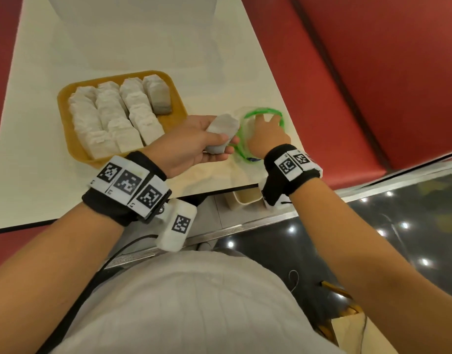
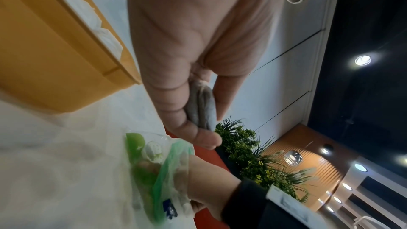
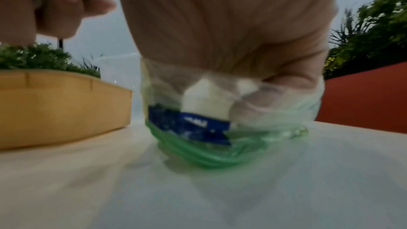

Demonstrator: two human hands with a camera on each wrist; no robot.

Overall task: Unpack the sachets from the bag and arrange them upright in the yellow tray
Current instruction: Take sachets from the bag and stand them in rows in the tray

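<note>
Table (image 1: 41, 139), white, is carrying everything you are working with and is standing against red seating (image 1: 373, 72).

Yellow tray (image 1: 66, 118) is sitting on the table to your left of centre. Its rim is showing as an orange-yellow wall in both wrist views.

Sachets in the tray (image 1: 112, 116), pale and pouch-shaped, are standing upright in about four packed rows, touching one another and filling most of the tray. The near right corner of the tray is showing bare.

Bag (image 1: 248, 149), clear plastic with a green rolled mouth and a blue label, is sitting on the table just to the right of the tray, near the table's front right edge. Its mouth is standing open.

Right hand (image 1: 267, 135): you are reaching it down into the bag's mouth. In the right wrist view your fingers are lying inside the plastic beside a white sachet still in the bag (image 3: 209, 100); the blur is hiding whether they are closing on it, so I cannot tell its state.

Left hand (image 1: 191, 144): you are holding it palm up between tray and bag, above the table, with thumb and curled fingers pinching a sachet.

Held sachet (image 1: 222, 132), greyish-white, is lying tilted across your left fingers, close to the bag's rim.
</note>
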